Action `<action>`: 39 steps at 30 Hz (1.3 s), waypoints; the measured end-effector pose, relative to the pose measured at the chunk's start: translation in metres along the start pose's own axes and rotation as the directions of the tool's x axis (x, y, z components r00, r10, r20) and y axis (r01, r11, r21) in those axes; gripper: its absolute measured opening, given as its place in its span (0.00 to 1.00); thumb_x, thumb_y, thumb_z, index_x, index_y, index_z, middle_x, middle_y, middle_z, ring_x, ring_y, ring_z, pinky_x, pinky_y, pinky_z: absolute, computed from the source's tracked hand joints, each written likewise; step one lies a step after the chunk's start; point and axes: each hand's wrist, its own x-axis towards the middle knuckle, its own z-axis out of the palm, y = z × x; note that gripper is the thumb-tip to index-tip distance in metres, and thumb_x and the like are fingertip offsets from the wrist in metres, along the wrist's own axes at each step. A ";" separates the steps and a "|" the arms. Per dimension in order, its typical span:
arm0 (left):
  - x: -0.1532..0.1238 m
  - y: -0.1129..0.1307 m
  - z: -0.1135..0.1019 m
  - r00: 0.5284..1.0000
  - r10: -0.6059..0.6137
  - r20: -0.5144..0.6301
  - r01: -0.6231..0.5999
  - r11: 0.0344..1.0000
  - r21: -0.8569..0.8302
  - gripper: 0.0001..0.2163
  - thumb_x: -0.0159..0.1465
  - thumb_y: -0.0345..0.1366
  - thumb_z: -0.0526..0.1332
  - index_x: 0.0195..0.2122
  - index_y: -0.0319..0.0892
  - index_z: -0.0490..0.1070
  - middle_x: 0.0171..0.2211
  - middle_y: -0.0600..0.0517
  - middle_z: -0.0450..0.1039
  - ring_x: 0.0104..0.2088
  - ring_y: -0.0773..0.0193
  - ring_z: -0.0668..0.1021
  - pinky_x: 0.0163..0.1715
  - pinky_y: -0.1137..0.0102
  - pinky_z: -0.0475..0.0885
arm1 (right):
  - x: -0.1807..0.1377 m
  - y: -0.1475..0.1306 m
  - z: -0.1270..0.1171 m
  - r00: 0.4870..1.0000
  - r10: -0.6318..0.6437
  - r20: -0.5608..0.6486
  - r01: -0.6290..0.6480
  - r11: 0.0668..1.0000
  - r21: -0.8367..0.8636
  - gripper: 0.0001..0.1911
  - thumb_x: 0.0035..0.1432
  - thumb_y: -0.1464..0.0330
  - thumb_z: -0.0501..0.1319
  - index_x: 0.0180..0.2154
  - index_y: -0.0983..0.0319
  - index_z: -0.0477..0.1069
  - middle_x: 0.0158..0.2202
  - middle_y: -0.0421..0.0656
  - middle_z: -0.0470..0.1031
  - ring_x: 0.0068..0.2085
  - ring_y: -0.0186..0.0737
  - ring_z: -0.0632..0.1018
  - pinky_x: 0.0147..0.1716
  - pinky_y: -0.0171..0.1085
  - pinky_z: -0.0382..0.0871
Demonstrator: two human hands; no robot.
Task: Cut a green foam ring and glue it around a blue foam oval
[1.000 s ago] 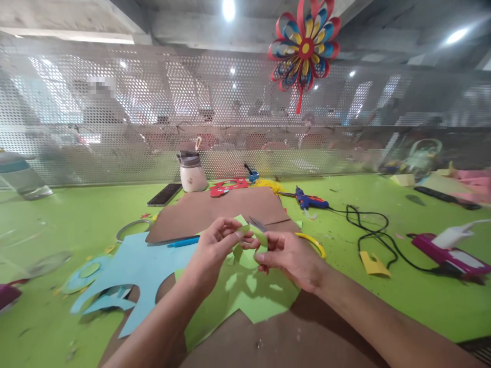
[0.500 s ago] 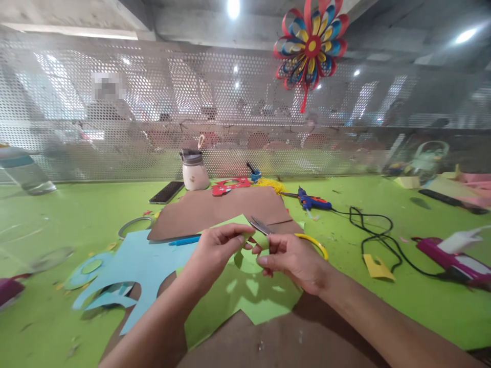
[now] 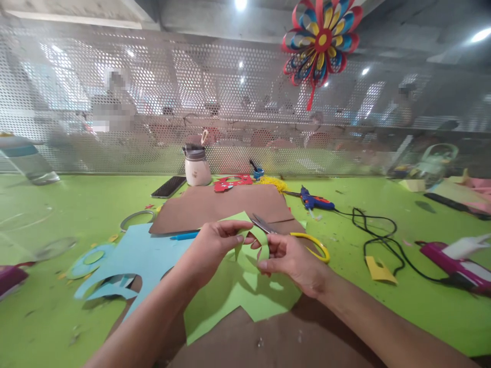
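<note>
Scissors (image 3: 264, 225) are lying just beyond the right hand (image 3: 293, 259), blocking its way forward; a cord (image 3: 379, 235) is looping farther right, the table (image 3: 345, 255) leaving passage between.

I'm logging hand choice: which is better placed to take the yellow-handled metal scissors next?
Likely the right hand: the yellow-handled metal scissors have their handle beside it, farther from the left hand. Both hands, though, hold the curled light-green paper strip.

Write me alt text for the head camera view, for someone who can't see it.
A person's left hand and right hand hold a curled piece of green paper above a cut green sheet. Yellow-handled scissors lie just beyond; a blue pen and light blue paper are at left, a blue glue gun at right.
</note>
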 end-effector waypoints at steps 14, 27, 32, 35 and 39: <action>-0.004 0.008 0.008 0.996 -0.066 -0.062 0.065 0.998 -0.018 0.10 0.57 0.39 0.62 0.35 0.38 0.74 0.30 0.48 0.76 0.34 0.63 0.75 0.32 0.71 0.64 | 0.003 0.004 -0.003 1.000 -0.015 0.000 0.015 0.998 0.060 0.14 0.43 0.73 0.70 0.36 0.60 0.75 0.26 0.35 0.68 0.28 0.34 0.72 0.29 0.35 0.66; -0.004 0.008 0.007 0.998 -0.036 -0.044 0.035 0.999 -0.038 0.09 0.55 0.39 0.62 0.24 0.38 0.71 0.23 0.50 0.73 0.23 0.68 0.69 0.26 0.73 0.61 | 0.000 -0.005 0.001 0.999 -0.026 0.033 0.021 0.990 0.139 0.14 0.44 0.73 0.69 0.36 0.61 0.74 0.38 0.42 0.76 0.30 0.33 0.72 0.27 0.33 0.67; -0.004 0.010 0.007 0.998 -0.041 -0.052 0.040 0.999 -0.028 0.08 0.54 0.38 0.63 0.24 0.38 0.71 0.25 0.49 0.74 0.26 0.65 0.73 0.26 0.72 0.62 | 0.001 -0.004 0.000 1.000 -0.008 0.002 0.008 0.988 0.152 0.14 0.42 0.72 0.71 0.35 0.62 0.74 0.31 0.40 0.75 0.29 0.34 0.72 0.27 0.33 0.66; -0.003 0.009 0.006 0.998 -0.022 -0.061 0.020 0.999 -0.037 0.08 0.54 0.38 0.62 0.24 0.38 0.71 0.23 0.50 0.73 0.25 0.66 0.71 0.25 0.73 0.61 | 0.001 -0.003 -0.001 1.000 -0.006 -0.005 0.007 0.988 0.155 0.15 0.42 0.71 0.71 0.35 0.62 0.75 0.27 0.38 0.74 0.29 0.34 0.72 0.27 0.33 0.66; -0.003 0.008 0.005 1.000 -0.014 -0.018 0.012 0.996 -0.086 0.08 0.55 0.37 0.62 0.22 0.39 0.69 0.20 0.54 0.68 0.25 0.67 0.71 0.26 0.73 0.62 | 0.001 -0.003 -0.001 1.000 -0.016 0.002 0.015 0.989 0.148 0.14 0.42 0.71 0.71 0.34 0.62 0.75 0.26 0.38 0.73 0.28 0.34 0.72 0.27 0.34 0.66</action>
